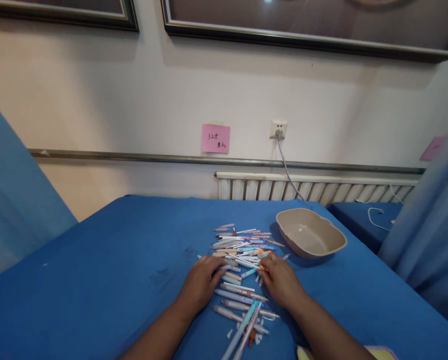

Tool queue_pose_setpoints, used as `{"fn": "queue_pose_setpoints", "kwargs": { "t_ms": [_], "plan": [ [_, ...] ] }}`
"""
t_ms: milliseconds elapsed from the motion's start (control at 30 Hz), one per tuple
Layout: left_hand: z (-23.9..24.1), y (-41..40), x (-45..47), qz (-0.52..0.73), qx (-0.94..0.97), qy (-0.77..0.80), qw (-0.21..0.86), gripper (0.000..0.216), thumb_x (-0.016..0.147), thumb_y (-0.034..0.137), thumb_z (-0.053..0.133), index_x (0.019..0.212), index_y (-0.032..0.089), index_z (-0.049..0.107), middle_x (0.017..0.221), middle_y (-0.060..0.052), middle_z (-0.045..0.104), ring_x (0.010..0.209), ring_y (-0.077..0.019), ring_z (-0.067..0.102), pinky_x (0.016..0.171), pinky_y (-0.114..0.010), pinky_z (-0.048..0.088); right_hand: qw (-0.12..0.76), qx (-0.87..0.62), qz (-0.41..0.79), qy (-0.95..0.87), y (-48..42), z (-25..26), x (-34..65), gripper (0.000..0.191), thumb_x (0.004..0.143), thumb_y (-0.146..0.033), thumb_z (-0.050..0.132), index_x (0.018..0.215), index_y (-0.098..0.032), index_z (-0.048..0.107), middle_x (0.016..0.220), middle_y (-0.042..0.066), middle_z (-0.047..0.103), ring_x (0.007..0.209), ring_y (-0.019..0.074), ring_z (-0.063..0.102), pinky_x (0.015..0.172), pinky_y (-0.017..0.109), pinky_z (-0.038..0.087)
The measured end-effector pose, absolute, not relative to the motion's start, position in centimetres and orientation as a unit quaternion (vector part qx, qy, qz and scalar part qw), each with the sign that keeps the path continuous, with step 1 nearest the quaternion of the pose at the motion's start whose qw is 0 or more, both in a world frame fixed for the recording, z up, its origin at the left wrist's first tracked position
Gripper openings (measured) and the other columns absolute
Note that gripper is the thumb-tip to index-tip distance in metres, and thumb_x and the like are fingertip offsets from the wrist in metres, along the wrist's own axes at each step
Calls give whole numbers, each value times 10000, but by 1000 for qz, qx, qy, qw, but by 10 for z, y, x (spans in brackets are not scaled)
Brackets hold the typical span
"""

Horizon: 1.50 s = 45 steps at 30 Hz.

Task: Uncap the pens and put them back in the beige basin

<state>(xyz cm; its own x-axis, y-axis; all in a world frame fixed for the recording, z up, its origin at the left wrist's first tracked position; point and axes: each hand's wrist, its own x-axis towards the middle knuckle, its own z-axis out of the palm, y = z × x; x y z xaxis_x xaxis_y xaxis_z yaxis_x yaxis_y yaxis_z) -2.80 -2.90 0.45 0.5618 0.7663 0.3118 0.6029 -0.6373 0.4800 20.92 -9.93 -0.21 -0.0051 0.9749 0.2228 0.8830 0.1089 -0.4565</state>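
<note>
Many pens point(242, 292) and thin white sticks lie in a loose heap on the blue cloth, mostly crosswise. My left hand point(201, 280) is at the heap's left side, its curved fingers and thumb closed around pen ends. On the opposite side my right hand point(282, 280) has its fingers bent and pressed together on the right ends of pens and white sticks. The exact pieces in its fingertips are partly hidden. Closer to me, two longer pens point(242, 332) lie lengthwise across the others, with small white and brown bits beside them.
A beige basin point(310, 232) stands right of the heap on the blue-covered table point(126, 260). Behind are a radiator point(261, 187), a rail, a pink note point(215, 138) and a plugged-in socket point(278, 129). Blue curtains point(430, 235) hang at both sides. A yellow-edged cloth point(379, 353) lies near.
</note>
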Motion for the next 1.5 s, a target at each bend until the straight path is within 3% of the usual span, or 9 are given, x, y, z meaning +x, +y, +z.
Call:
{"fn": "queue_pose_setpoints", "kwargs": {
  "t_ms": [167,333,533,667,833,1033,1200,1300,1500],
  "plan": [
    [6,-37,-23,272,873,377,147,259,821,208,571,1075,245,600,1106,-45,641,1046,-233,546,917,-374,424,250,-621,85,-738,-109,8,192,153,779,-264,627,926,-236,594,974,31,596,948,214,511,818,315,337],
    [12,-43,-23,281,870,373,160,173,846,207,523,996,231,606,995,-39,651,951,-212,576,860,-346,446,192,-556,159,-793,-114,9,188,55,800,-252,594,843,-225,616,848,7,632,824,169,557,726,258,348],
    [15,-51,-18,258,880,351,190,144,870,233,496,964,225,603,934,-38,649,892,-195,579,812,-308,449,162,-571,106,-798,-115,12,190,183,873,-186,445,884,-208,626,914,64,633,901,207,544,787,294,349],
    [18,-54,-17,230,903,315,181,145,847,257,563,987,234,591,985,-30,643,939,-204,552,837,-311,423,211,-602,145,-756,-115,9,188,170,870,-152,420,914,-198,577,925,62,632,866,196,560,742,277,369],
    [18,-55,-16,213,911,314,164,150,915,277,462,953,226,599,911,-27,640,891,-195,551,787,-294,417,270,-561,193,-758,-116,7,185,224,895,-230,433,1083,-238,556,1019,43,631,926,186,577,776,264,390],
    [23,-59,-12,173,913,332,159,315,954,343,352,854,223,625,819,-28,634,818,-195,560,777,-318,430,272,-561,165,-764,-115,9,184,196,899,-255,447,996,-264,617,924,16,632,872,168,582,759,255,388],
    [28,-64,-13,255,894,316,191,314,866,333,533,1161,229,516,1090,-66,602,1011,-223,529,880,-334,419,291,-563,165,-756,-118,10,182,182,902,-244,445,967,-248,615,924,21,627,857,161,577,742,246,389],
    [26,-64,-12,213,903,314,203,212,928,309,408,1013,224,582,952,-42,640,911,-197,565,801,-292,437,309,-556,165,-753,-117,9,183,160,899,-237,455,944,-241,608,904,15,624,852,156,571,739,244,390],
    [24,-60,-13,151,892,379,197,338,950,355,327,828,195,599,798,-38,649,766,-196,591,710,-293,450,313,-549,129,-764,-116,7,186,162,904,-237,451,968,-241,600,901,30,611,865,175,559,754,271,391]
  ]
}}
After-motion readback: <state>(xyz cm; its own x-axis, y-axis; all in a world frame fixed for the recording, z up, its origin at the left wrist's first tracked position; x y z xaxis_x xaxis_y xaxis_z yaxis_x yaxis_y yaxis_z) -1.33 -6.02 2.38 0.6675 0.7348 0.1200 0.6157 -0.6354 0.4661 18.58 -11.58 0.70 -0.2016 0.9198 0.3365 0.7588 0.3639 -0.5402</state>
